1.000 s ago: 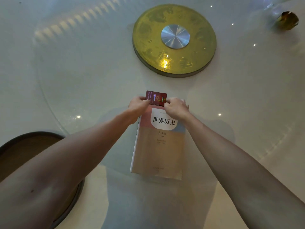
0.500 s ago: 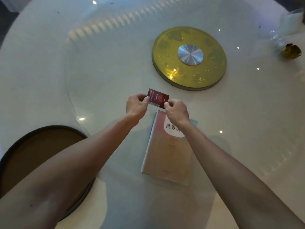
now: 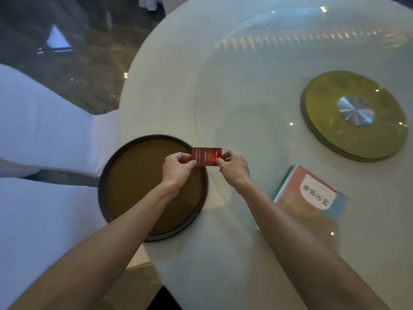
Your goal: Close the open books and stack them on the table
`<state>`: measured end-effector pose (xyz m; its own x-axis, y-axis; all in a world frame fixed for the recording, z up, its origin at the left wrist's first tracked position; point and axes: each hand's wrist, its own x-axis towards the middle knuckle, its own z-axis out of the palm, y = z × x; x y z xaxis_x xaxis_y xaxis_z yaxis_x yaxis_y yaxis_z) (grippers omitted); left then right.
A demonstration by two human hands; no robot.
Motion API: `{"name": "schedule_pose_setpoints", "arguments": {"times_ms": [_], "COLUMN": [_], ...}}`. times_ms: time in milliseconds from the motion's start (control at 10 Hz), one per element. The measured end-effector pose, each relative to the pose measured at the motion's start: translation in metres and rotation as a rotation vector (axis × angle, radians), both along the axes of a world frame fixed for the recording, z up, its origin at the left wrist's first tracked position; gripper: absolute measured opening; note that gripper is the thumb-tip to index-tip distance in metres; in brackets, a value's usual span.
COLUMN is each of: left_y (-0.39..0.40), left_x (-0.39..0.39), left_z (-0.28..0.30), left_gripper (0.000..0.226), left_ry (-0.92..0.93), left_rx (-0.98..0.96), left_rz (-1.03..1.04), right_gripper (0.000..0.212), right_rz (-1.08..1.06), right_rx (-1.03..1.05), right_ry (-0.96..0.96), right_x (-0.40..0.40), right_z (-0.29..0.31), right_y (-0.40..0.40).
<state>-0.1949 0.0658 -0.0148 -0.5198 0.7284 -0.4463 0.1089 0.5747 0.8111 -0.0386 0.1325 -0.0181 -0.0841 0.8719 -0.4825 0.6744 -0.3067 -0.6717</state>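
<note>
Dark marble floor (image 3: 89, 70) (glossy), white-covered chairs (image 3: 44, 121).

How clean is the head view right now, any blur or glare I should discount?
Head view: dim, bluish light; motion blur smears the closed book's cover title and the table edge; ceiling lights glint off the glass top; wide-angle lens bows the forearms. The red card, pinched by left hand and right hand, stays fairly sharp.

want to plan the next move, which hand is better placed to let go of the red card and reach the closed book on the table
Right. The right hand pinches the red card on the side nearer the book, which lies to its right; the left hand would have to cross over.
</note>
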Motion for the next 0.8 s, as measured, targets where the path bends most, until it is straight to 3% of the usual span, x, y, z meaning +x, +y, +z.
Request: {"name": "schedule_pose_setpoints", "arguments": {"times_ms": [400, 600, 800], "left_y": [-0.089, -0.101, -0.095], "left_x": [-0.101, -0.110, -0.110], "left_z": [-0.055, -0.069, -0.057], "left_gripper": [0.027, 0.030, 0.037], "left_ry": [0.041, -0.035, 0.071], "left_rx": [-0.179, -0.240, -0.275], "left_rz": [0.105, 0.018, -0.085], "right_gripper": [0.024, 0.036, 0.044], "right_rz": [0.204, 0.252, 0.258], "right_rx": [-0.143, -0.243, -0.217], "right_ry": [-0.088, -0.102, -0.123], "right_x": [-0.106, -0.115, -0.113], "right_z": [-0.044, -0.050, -0.041], "right_y": [-0.068, -0.080, -0.081]}}
